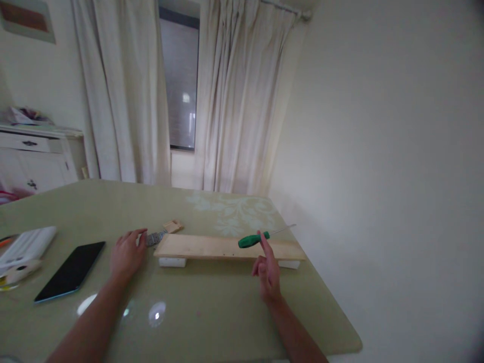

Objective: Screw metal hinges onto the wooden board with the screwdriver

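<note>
A green-handled screwdriver [248, 241] is at the raised index finger of my right hand [267, 275], its metal shaft pointing right; the other fingers are curled. Exactly how the fingers grip it is partly hidden. Below and behind it, a long light wooden board [204, 246] lies flat on white blocks [172, 262], with a few small dark holes near its front edge. My left hand [128, 252] rests on the table left of the board, fingers loosely stretched. Its fingertips are at a small grey packet [154, 239], seemingly touching it. Just behind the packet lies a small wooden piece [173, 226].
A black tablet [71, 269] lies on the green table [196, 322] to the left. Beyond it are a white item [32, 244] and a roll of tape [20, 272]. A wall [378, 176] borders the table's right side; curtains [242, 101] hang behind.
</note>
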Demonstrator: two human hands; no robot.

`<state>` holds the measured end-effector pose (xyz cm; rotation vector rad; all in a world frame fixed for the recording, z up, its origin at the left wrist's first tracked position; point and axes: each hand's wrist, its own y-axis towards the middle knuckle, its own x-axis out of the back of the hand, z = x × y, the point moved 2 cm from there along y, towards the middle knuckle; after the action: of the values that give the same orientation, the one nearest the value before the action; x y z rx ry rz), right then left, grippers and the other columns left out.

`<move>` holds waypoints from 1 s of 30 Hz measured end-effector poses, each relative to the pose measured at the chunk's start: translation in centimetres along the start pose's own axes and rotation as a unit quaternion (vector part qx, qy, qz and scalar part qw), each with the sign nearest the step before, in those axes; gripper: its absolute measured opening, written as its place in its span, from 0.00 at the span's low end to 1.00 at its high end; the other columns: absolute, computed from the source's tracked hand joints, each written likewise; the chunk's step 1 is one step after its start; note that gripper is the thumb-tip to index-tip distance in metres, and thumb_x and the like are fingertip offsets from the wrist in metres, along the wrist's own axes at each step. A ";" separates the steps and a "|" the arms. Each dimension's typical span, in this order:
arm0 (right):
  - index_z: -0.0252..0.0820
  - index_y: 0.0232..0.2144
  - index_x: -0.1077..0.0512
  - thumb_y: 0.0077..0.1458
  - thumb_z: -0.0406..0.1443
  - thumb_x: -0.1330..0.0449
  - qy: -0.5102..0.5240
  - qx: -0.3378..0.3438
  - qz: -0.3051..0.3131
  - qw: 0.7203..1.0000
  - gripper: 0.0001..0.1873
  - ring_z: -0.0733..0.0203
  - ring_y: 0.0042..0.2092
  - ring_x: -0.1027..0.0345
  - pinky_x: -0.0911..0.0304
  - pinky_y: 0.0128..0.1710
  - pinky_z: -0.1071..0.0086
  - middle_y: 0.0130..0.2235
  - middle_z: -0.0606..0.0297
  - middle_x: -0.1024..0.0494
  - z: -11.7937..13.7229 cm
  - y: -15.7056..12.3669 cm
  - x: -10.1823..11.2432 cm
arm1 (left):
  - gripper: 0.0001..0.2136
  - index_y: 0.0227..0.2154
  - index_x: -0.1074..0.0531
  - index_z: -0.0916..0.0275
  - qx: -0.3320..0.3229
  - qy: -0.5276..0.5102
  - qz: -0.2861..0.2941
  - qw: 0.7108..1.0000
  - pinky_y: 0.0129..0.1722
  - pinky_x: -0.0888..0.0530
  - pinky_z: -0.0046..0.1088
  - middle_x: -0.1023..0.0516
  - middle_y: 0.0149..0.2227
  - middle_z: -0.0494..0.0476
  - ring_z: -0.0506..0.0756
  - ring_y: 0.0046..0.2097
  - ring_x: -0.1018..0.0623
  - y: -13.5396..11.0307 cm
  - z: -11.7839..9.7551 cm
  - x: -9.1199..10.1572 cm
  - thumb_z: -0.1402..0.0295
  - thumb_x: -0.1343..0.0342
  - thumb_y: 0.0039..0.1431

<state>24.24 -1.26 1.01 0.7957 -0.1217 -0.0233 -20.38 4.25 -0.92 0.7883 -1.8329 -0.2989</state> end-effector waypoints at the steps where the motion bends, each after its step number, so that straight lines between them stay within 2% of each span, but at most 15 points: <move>1: 0.52 0.73 0.46 0.70 0.57 0.51 0.006 0.004 -0.007 1.000 0.36 0.69 0.24 0.38 0.34 0.21 0.67 0.68 0.46 0.32 0.1 0.0 0.0 | 0.27 0.52 0.22 0.67 -0.008 -0.020 -0.036 0.999 0.54 0.27 0.46 0.18 0.50 0.72 0.68 0.50 0.20 0.0 -0.3 0.4 0.57 0.62 0.72; 4: 0.50 0.71 0.46 0.69 0.60 0.54 0.025 0.027 -0.023 0.999 0.37 0.65 0.24 0.36 0.36 0.20 0.67 0.64 0.44 0.27 0.4 0.0 0.0 | 0.23 0.49 0.22 0.66 -0.033 -0.075 -0.140 0.987 0.52 0.27 0.45 0.17 0.46 0.69 0.66 0.46 0.19 -0.1 -1.2 1.5 0.57 0.59 0.72; 7: 0.52 0.71 0.44 0.69 0.62 0.57 0.012 0.047 -0.011 0.999 0.38 0.64 0.25 0.35 0.35 0.21 0.65 0.66 0.44 0.30 0.6 0.0 0.2 | 0.19 0.46 0.23 0.64 -0.053 -0.107 -0.207 0.971 0.50 0.27 0.45 0.16 0.43 0.67 0.65 0.43 0.19 -0.3 -2.3 2.2 0.59 0.56 0.72; 10: 0.55 0.71 0.41 0.69 0.62 0.59 -0.043 0.075 0.025 0.996 0.38 0.69 0.23 0.40 0.37 0.22 0.65 0.71 0.46 0.38 0.8 -0.2 0.1 | 0.17 0.44 0.23 0.64 -0.075 -0.120 -0.214 0.966 0.49 0.27 0.42 0.16 0.42 0.65 0.63 0.43 0.20 -0.7 -3.4 2.5 0.60 0.56 0.73; 12: 0.55 0.73 0.43 0.70 0.60 0.58 -0.066 0.072 0.039 0.994 0.36 0.70 0.23 0.43 0.39 0.22 0.66 0.72 0.46 0.40 0.8 -0.4 0.0 | 0.17 0.44 0.24 0.64 -0.097 -0.128 -0.224 0.961 0.49 0.27 0.41 0.16 0.41 0.65 0.62 0.43 0.20 -1.1 -4.1 2.9 0.61 0.56 0.74; 15: 0.54 0.75 0.49 0.71 0.59 0.57 -0.075 0.068 0.066 0.993 0.38 0.68 0.23 0.40 0.40 0.22 0.67 0.68 0.46 0.32 0.9 -0.7 -0.5 | 0.16 0.44 0.24 0.66 -0.143 -0.134 -0.250 0.948 0.49 0.29 0.41 0.17 0.40 0.67 0.62 0.42 0.21 -1.8 -5.1 3.5 0.64 0.56 0.75; 18: 0.50 0.76 0.54 0.69 0.62 0.59 -0.078 0.101 0.132 0.983 0.43 0.64 0.25 0.32 0.36 0.24 0.66 0.61 0.46 0.24 1.5 -0.5 -1.6 | 0.15 0.44 0.24 0.66 -0.180 -0.135 -0.249 0.942 0.48 0.30 0.40 0.17 0.40 0.67 0.61 0.42 0.21 -2.5 -6.1 3.8 0.65 0.56 0.74; 20: 0.49 0.76 0.54 0.68 0.64 0.61 -0.085 0.137 0.183 0.970 0.44 0.63 0.26 0.29 0.33 0.26 0.66 0.63 0.45 0.26 2.2 0.3 -2.9 | 0.15 0.44 0.24 0.65 -0.200 -0.133 -0.236 0.942 0.46 0.30 0.39 0.17 0.39 0.66 0.61 0.41 0.22 -2.9 -6.6 3.6 0.66 0.55 0.74; 22: 0.49 0.76 0.55 0.69 0.64 0.63 -0.111 0.183 0.239 0.947 0.45 0.61 0.31 0.24 0.30 0.29 0.65 0.69 0.44 0.34 3.0 1.7 -5.0 | 0.15 0.45 0.24 0.65 -0.229 -0.139 -0.219 0.938 0.44 0.30 0.38 0.18 0.38 0.65 0.60 0.39 0.23 -3.4 -7.0 3.3 0.66 0.56 0.74; 23: 0.47 0.77 0.56 0.68 0.64 0.65 -0.136 0.210 0.267 0.931 0.46 0.57 0.39 0.21 0.28 0.33 0.64 0.71 0.44 0.36 3.4 2.5 -6.3 | 0.15 0.46 0.24 0.65 -0.246 -0.152 -0.209 0.934 0.44 0.30 0.38 0.18 0.37 0.64 0.60 0.38 0.23 -3.6 -7.1 3.1 0.66 0.56 0.74; 25: 0.43 0.77 0.61 0.67 0.66 0.64 -0.197 0.258 0.321 0.890 0.50 0.48 0.56 0.23 0.26 0.44 0.61 0.72 0.44 0.38 4.1 4.3 -9.3 | 0.18 0.48 0.24 0.65 -0.279 -0.197 -0.179 0.922 0.43 0.29 0.37 0.19 0.35 0.62 0.59 0.37 0.23 -3.8 -7.0 2.9 0.65 0.60 0.76; 26: 0.41 0.77 0.63 0.67 0.67 0.62 -0.225 0.273 0.343 0.870 0.51 0.47 0.59 0.25 0.26 0.46 0.61 0.72 0.44 0.37 4.5 5.1 -10.8 | 0.21 0.47 0.24 0.64 -0.292 -0.222 -0.164 0.916 0.42 0.28 0.36 0.20 0.34 0.62 0.58 0.36 0.23 -3.9 -6.9 2.8 0.63 0.63 0.76; 28: 0.42 0.77 0.63 0.65 0.68 0.60 -0.268 0.274 0.377 0.843 0.53 0.48 0.57 0.24 0.26 0.45 0.62 0.70 0.48 0.34 5.0 6.5 -13.8 | 0.26 0.43 0.23 0.63 -0.305 -0.257 -0.142 0.906 0.40 0.26 0.36 0.21 0.31 0.60 0.58 0.35 0.22 -3.9 -6.3 2.7 0.59 0.67 0.77; 30: 0.42 0.77 0.62 0.64 0.69 0.58 -0.295 0.256 0.389 0.834 0.54 0.47 0.57 0.23 0.25 0.44 0.61 0.70 0.51 0.32 5.4 7.6 -16.3 | 0.29 0.38 0.23 0.61 -0.307 -0.266 -0.138 0.903 0.39 0.24 0.38 0.21 0.30 0.61 0.59 0.35 0.21 -3.7 -5.7 2.8 0.54 0.70 0.77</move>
<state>7.22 1.36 8.54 1.2070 -1.0760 0.5665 -14.46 0.61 1.38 0.5353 -1.9387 -1.3163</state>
